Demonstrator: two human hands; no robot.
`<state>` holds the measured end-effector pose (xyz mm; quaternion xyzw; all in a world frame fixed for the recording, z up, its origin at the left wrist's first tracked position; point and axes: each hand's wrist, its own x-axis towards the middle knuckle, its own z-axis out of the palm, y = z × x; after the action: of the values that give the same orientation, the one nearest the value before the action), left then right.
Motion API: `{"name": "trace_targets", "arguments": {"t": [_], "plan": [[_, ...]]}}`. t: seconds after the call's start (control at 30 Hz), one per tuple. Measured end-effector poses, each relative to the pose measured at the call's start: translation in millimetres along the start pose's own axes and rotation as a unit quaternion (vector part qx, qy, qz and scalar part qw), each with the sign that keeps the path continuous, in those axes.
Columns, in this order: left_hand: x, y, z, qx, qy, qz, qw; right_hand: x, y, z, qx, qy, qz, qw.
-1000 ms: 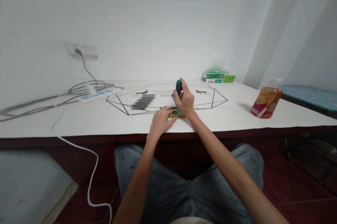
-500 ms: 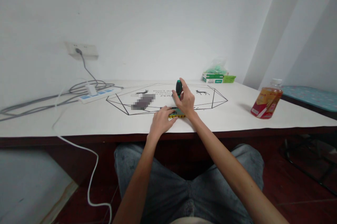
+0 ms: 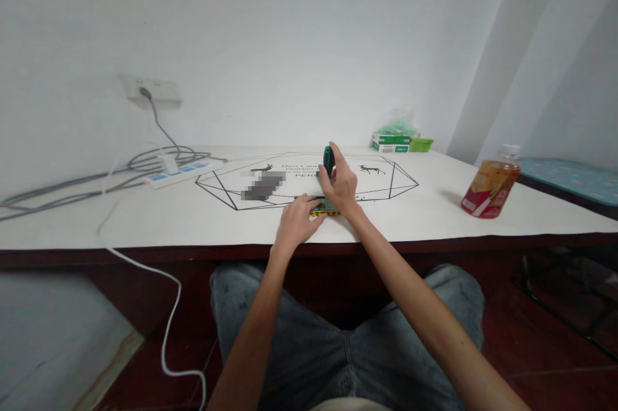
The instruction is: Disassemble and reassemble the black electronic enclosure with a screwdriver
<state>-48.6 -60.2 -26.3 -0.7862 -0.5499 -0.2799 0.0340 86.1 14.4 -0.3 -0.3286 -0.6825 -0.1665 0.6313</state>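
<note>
My right hand grips the dark green and black handle of what looks like a screwdriver, held upright with its thumb and fingers around the handle. Its lower end is mostly hidden and points down at a small green board with a yellow edge. My left hand presses on the board's left side with thumb and fingers, keeping it against the table. Both hands cover much of the board. A few tiny dark pieces lie just right of it, too small to identify.
On the white table, a drink bottle stands at right. Small green boxes and a plastic bag sit by the wall. A power strip with cables lies at left. A blurred-out dark item lies beyond my left hand.
The screwdriver's handle has turned in my right hand and now shows a narrower side. My left hand and the board stay in place.
</note>
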Motion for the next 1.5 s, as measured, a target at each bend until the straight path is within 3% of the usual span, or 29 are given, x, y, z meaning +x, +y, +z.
{"name": "trace_targets", "arguments": {"t": [0.7,0.8,0.97,1.13,1.23,1.37,1.5], "plan": [[-0.2,0.4,0.2,-0.001,0.008,-0.001,1.000,0.6,2.2,2.1,0.026,0.008,0.017,1.000],[0.3,-0.6,2.1,0.003,0.010,-0.003,1.000,0.9,7.0,3.9,0.047,0.025,0.046,0.998],[0.7,-2.2,2.9,-0.005,0.014,-0.005,1.000,11.4,50.5,-11.7,0.057,0.118,0.170,0.977],[1.3,-3.6,1.6,-0.010,0.030,0.010,0.999,19.1,111.3,-56.3,-0.034,0.138,0.294,0.945],[1.7,-4.1,2.0,-0.008,0.033,0.011,0.999,16.8,130.2,-76.5,-0.043,0.138,0.352,0.925],[2.9,-4.4,2.1,-0.003,0.029,0.013,1.000,12.2,135.8,-86.4,-0.061,0.138,0.366,0.918],[4.5,-4.9,1.6,0.000,0.027,0.016,1.000,9.7,135.9,-88.8,-0.110,0.124,0.311,0.936]]}}
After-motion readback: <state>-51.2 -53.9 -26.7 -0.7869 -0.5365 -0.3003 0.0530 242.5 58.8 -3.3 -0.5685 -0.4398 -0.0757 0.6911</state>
